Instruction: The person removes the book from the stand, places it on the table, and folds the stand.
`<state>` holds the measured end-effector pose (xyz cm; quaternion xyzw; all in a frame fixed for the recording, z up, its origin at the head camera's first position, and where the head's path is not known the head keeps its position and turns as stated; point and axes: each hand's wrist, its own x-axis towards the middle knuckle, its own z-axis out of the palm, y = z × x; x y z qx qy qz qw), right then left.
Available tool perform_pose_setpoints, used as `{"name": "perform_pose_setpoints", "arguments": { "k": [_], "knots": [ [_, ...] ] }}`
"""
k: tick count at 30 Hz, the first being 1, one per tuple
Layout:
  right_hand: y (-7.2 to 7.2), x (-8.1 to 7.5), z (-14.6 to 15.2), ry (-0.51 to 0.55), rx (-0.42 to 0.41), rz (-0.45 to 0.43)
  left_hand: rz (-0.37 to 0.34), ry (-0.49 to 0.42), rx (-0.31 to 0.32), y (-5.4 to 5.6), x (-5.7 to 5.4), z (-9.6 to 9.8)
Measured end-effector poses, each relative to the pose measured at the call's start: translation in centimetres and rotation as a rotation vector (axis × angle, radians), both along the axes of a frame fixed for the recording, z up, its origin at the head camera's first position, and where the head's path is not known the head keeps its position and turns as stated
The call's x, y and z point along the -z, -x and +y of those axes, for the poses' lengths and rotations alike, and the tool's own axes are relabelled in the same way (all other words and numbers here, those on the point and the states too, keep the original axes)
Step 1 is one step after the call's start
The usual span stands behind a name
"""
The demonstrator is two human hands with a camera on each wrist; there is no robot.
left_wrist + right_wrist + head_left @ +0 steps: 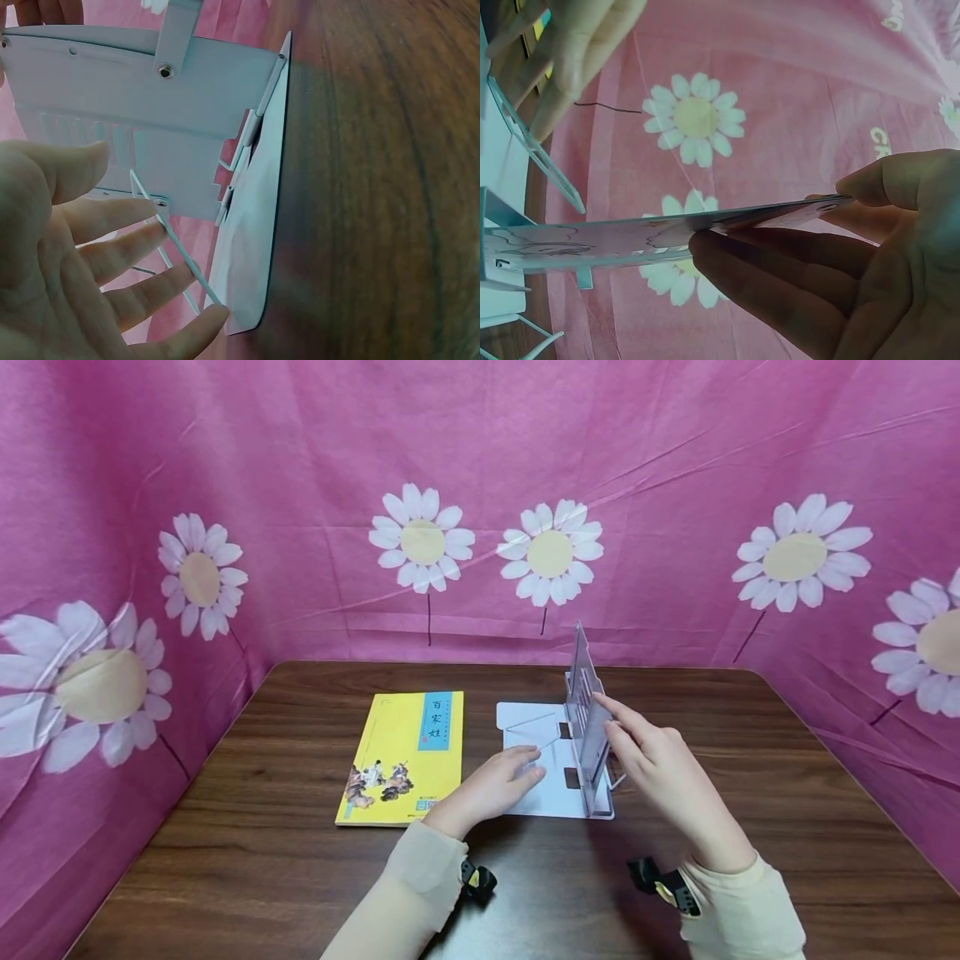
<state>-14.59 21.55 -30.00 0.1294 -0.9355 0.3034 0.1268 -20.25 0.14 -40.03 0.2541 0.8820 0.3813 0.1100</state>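
Note:
A pale metal book stand [540, 777] lies with its base flat on the table and its back panel [588, 718] standing upright, seen nearly edge-on. My right hand [667, 777] pinches the panel's edge between thumb and fingers, as the right wrist view shows at the panel [615, 236]. Over the base is my left hand [498, 781], its fingers extended and spread. In the left wrist view these fingers [135, 255] lie against a thin wire support [184, 251] of the stand. Slots and rivets mark the panel's face [112, 90] there.
A yellow book [382, 743] with a blue title strip lies flat, left of the stand. The brown wooden table [262, 860] ends at a pink curtain [480, 427] with daisies behind it. Wire legs [532, 341] stick out on the stand's other side.

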Motion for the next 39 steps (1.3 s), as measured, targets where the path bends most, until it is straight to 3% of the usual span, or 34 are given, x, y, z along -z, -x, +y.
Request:
{"name": "perform_pose_setpoints", "arguments": {
  "k": [10, 21, 27, 39],
  "knots": [
    [0.0, -0.2, 0.5, -0.005, -0.009, -0.038, -0.025, 0.059, 0.020, 0.2, 0.7, 0.0],
    [0.0, -0.1, 0.5, 0.008, -0.017, -0.042, -0.075, 0.044, 0.005, 0.3, 0.5, 0.0],
    [0.1, 0.0, 0.5, 0.035, -0.021, -0.060, -0.089, -0.033, -0.018, 0.2, -0.2, -0.2],
    [0.3, 0.5, -0.8, 0.067, -0.032, -0.023, -0.212, -0.301, -0.102, -0.7, -2.7, 0.2]
  ]
}}
